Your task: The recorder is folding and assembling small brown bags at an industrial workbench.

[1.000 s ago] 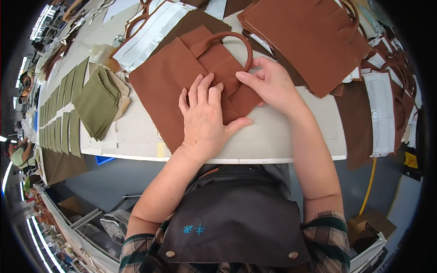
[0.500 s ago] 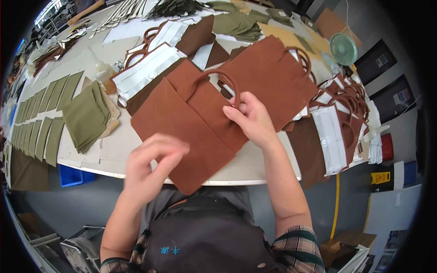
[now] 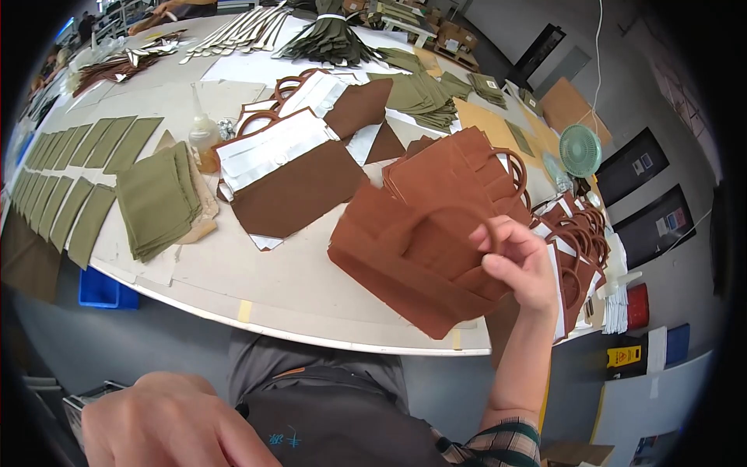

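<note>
Right hand [image 3: 523,261]: thumb and fingers closed on the curved handle [image 3: 492,227] of a reddish-brown panel [image 3: 401,272]. Panel held tilted over the right part of the table, near its front edge; parts of it blurred. Left hand [image 3: 167,420]: low, in front of the body, well apart from the panel; back of hand uppermost, fingers out of sight, so cannot tell whether they grasp anything.

Containers: squeeze bottle [image 3: 204,131], translucent, long spout, amber liquid low inside, standing beyond the olive stack [image 3: 156,202]. Blue bin [image 3: 105,289] below the table's front edge, contents not readable.

Surface: table [image 3: 272,284], pale top, yellow tape [image 3: 244,311] at the front edge. Room: grey floor [image 3: 447,389], dark doors [image 3: 657,226] in the right-hand wall, green fan [image 3: 580,150] beyond the table, yellow floor sign [image 3: 624,356]. Another person's arm [image 3: 167,11] at the far end.

Around: olive strips [image 3: 70,214] in two rows at left; dark brown piece [image 3: 299,194] with a white strip [image 3: 276,152] along its top, left of the held panel; dark green bundle [image 3: 331,39] farther back. Held panel and right hand partly hide a stack of similar brown panels [image 3: 451,167].
</note>
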The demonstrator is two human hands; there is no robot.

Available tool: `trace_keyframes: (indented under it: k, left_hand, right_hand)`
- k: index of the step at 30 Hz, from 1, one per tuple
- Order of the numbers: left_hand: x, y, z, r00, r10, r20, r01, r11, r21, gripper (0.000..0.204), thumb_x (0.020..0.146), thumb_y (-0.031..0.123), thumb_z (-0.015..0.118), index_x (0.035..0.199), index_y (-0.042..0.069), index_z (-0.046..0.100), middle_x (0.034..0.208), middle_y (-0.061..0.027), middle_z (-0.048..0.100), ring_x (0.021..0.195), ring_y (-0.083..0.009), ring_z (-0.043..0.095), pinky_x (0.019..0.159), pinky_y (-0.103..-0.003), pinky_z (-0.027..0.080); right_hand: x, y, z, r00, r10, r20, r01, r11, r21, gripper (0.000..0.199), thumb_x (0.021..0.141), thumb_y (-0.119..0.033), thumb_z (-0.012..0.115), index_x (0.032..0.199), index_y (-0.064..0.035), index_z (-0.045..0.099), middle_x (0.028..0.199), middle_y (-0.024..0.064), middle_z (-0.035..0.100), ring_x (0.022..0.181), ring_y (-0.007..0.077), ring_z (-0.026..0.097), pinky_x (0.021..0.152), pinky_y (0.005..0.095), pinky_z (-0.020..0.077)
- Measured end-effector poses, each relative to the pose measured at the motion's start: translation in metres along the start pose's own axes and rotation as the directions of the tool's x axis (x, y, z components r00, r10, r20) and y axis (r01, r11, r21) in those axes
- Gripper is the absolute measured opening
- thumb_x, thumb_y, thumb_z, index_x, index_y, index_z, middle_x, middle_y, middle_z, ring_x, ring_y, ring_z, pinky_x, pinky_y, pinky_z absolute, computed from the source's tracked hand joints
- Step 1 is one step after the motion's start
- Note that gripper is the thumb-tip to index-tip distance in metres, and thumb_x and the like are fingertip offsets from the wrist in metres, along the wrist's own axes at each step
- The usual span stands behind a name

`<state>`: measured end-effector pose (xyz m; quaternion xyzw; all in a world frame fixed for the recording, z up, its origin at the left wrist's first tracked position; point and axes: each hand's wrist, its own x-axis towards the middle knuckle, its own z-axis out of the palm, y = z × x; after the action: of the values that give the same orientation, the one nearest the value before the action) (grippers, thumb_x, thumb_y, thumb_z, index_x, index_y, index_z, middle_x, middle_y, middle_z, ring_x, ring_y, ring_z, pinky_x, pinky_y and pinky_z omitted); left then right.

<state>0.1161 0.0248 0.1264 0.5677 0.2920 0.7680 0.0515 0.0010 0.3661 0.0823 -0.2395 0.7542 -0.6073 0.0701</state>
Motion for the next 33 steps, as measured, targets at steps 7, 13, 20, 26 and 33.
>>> trace_keyframes:
  k: [7,13,20,26,33]
  left_hand:
    - [0.0,-0.004,0.001,0.995,0.009,-0.095,-0.02,0.993,-0.112,0.009,0.084,0.004,0.068,0.088,0.009,0.074,0.097,-0.0021,0.067,0.06,-0.0192,0.058,0.055,-0.028,0.041]
    - [0.005,-0.014,-0.015,0.999,-0.023,0.046,0.031,0.982,-0.184,0.011,0.087,0.007,0.066,0.089,0.013,0.075,0.089,-0.003,0.068,0.06,-0.0165,0.059,0.057,-0.027,0.04]
    - [-0.007,-0.026,-0.01,0.996,-0.07,-0.05,0.056,0.97,-0.236,0.011,0.089,0.015,0.067,0.09,0.017,0.077,0.09,-0.008,0.07,0.063,-0.0137,0.057,0.058,-0.027,0.037]
    - [-0.009,-0.035,-0.004,0.999,0.023,-0.042,-0.033,0.968,-0.249,0.011,0.087,0.021,0.071,0.094,0.015,0.077,0.093,-0.0102,0.069,0.067,-0.0142,0.058,0.062,-0.025,0.04]
    - [0.003,-0.015,0.026,0.726,-0.617,-0.304,0.214,0.622,-0.753,0.046,0.099,0.037,0.049,0.098,-0.005,0.069,0.095,-0.0177,0.067,0.078,-0.0171,0.057,0.07,-0.027,0.046]
  right_hand:
    - [-0.017,0.005,0.007,0.992,0.102,-0.073,-0.079,0.959,0.274,0.02,0.078,-0.012,0.07,0.085,-0.007,0.053,0.1,0.0047,0.055,0.101,0.0157,0.05,0.086,0.0265,0.0388]
    - [-0.038,-0.036,0.007,0.913,-0.047,-0.405,0.336,0.649,0.683,0.023,0.099,-0.024,0.049,0.104,-0.0044,0.059,0.112,0.0101,0.062,0.108,0.0209,0.058,0.104,0.0375,0.0413]
    - [0.013,-0.01,-0.044,0.826,-0.047,-0.562,0.219,0.945,0.242,0.026,0.097,-0.017,0.057,0.116,-0.0002,0.061,0.115,0.0099,0.066,0.103,0.0163,0.063,0.085,0.0296,0.0488]
    - [0.105,0.106,-0.1,0.82,0.113,-0.562,-0.031,0.988,0.154,0.041,0.089,-0.021,0.069,0.119,0.0039,0.057,0.111,0.0073,0.064,0.1,0.0147,0.061,0.084,0.031,0.047]
    - [0.138,0.153,-0.089,0.783,0.095,-0.615,-0.13,0.991,-0.012,0.056,0.084,-0.016,0.075,0.127,0.0073,0.048,0.121,0.009,0.057,0.108,0.0176,0.056,0.089,0.0288,0.0459]
